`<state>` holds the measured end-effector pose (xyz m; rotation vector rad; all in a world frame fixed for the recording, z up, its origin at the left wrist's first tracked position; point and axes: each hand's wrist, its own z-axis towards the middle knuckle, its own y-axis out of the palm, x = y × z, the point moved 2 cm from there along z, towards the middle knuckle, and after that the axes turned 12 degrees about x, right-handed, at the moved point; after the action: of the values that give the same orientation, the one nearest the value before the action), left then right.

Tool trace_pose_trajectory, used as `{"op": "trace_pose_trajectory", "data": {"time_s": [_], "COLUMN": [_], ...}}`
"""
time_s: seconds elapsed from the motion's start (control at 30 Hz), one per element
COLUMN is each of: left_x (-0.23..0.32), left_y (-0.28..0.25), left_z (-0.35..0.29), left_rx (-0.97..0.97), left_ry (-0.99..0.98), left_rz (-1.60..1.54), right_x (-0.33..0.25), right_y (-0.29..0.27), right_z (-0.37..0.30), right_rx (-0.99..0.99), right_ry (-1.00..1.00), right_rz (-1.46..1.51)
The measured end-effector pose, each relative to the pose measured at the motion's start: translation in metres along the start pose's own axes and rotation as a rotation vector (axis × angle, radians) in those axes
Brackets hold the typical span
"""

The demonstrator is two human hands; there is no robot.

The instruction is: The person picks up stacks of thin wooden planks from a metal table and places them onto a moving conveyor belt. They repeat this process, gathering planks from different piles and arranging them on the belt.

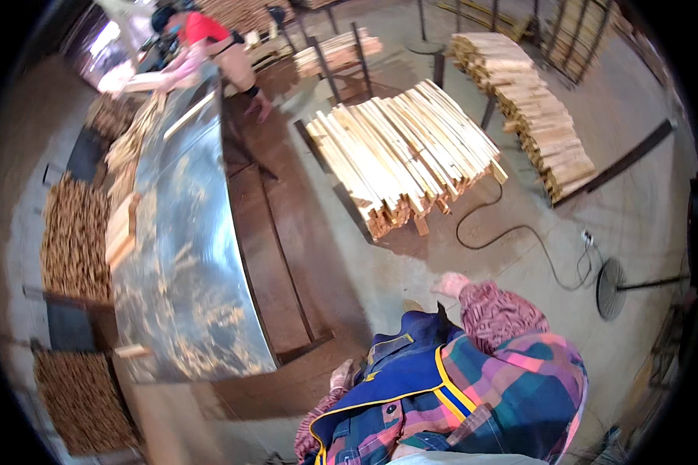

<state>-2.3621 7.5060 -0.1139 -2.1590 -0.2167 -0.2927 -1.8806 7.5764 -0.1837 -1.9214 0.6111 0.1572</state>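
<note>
My right hand (450, 284) reaches out in front of my body over the concrete floor, past a patterned pink sleeve cuff. Its fingers look apart, and nothing shows in them. Close against the side of my blue apron (384, 360) hangs my left hand (343, 376); its fingers are small and partly hidden, so their pose is unclear. To the left of that hand stands a long metal-topped table (202, 256), scattered with sawdust. A short wood piece (133, 351) lies at its near left corner. Beyond my right hand sits a stack of pale wood strips (407, 147).
Another person (209, 39) in a red top bends over the table's far end, handling wood. Wood stacks (76, 236) line its left side. A curved row of wood (523, 108) stands far right. A black cable (512, 230) crosses the floor toward a round-based stand (611, 288).
</note>
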Motion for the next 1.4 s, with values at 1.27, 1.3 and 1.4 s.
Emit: {"op": "trace_pose_trajectory", "data": {"time_s": [1.27,1.3,1.4], "left_x": [0.011,0.018,-0.031], "left_y": [-0.148,-0.154,-0.143], "left_z": [0.134,0.133,0.128], "left_rx": [0.006,0.026,0.141], "left_ry": [0.154,0.135,0.245], "left_rz": [-0.342,-0.416,-0.362], "right_x": [-0.220,-0.186,-0.240], "right_y": [-0.051,-0.005,-0.019], "right_z": [-0.035,-0.001,0.021], "right_rx": [-0.321,-0.303,-0.368], "right_ry": [0.126,0.135,-0.173], "right_rz": [0.026,-0.115,-0.110]}}
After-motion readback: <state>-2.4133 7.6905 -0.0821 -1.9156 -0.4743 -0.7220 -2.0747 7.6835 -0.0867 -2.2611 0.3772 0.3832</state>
